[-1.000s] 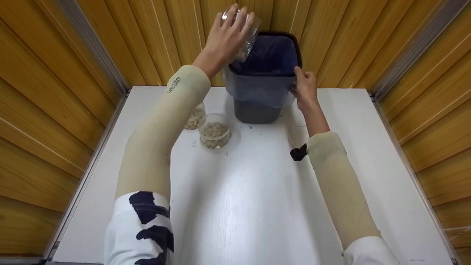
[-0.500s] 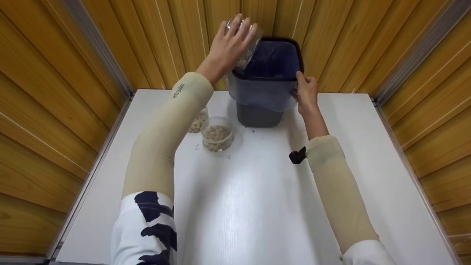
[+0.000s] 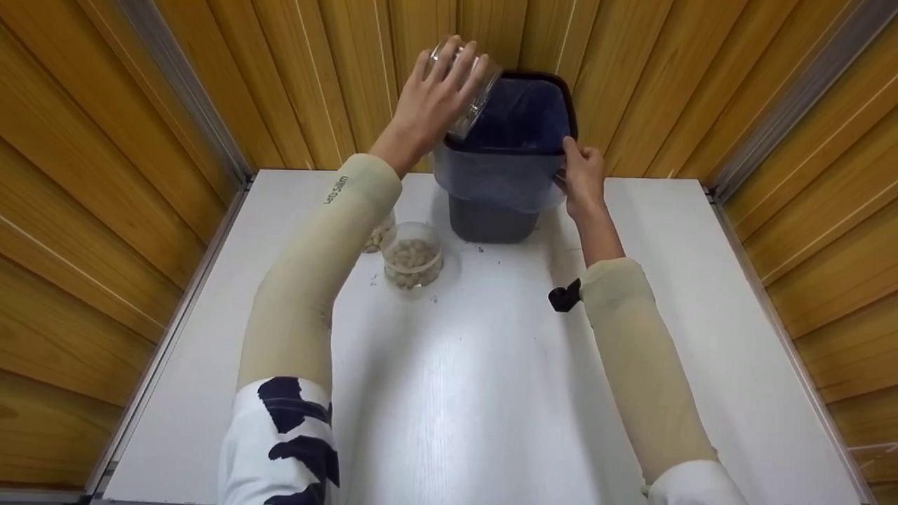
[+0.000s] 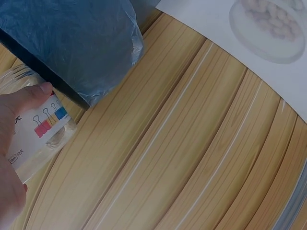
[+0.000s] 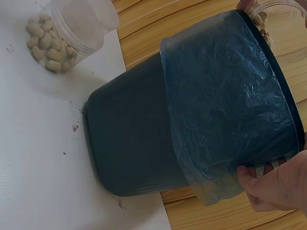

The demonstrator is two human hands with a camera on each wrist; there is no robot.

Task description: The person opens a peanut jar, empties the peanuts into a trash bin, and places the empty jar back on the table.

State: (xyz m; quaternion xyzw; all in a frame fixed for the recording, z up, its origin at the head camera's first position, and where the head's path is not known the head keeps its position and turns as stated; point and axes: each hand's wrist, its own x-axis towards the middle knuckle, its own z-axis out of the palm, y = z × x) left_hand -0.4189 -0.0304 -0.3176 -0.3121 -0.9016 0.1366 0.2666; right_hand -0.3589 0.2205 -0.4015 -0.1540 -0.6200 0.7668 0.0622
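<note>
My left hand (image 3: 435,102) grips a clear plastic jar (image 3: 484,98), tilted with its mouth at the left rim of a grey trash bin (image 3: 491,223). In the left wrist view the jar's label (image 4: 43,129) shows binder clips. Some peanut shells or peanuts (image 5: 263,24) lie near the jar's mouth in the right wrist view. A bluish plastic liner (image 3: 498,175) is folded over the bin's rim. My right hand (image 3: 584,175) holds the bin's right rim and liner, thumb and fingers on either side. The bin's bottom contents are hidden.
A clear round jar of peanuts (image 3: 412,230) stands left of the bin. Behind it another peanut container (image 3: 377,238) is partly hidden by my left forearm. Small dark crumbs (image 3: 480,249) dot the white table (image 3: 477,393). Wood-patterned panels (image 3: 337,77) enclose the back and sides.
My left hand dips slightly with the tilted jar at the bin's rim. My right hand keeps its hold. The head view has shifted a little.
</note>
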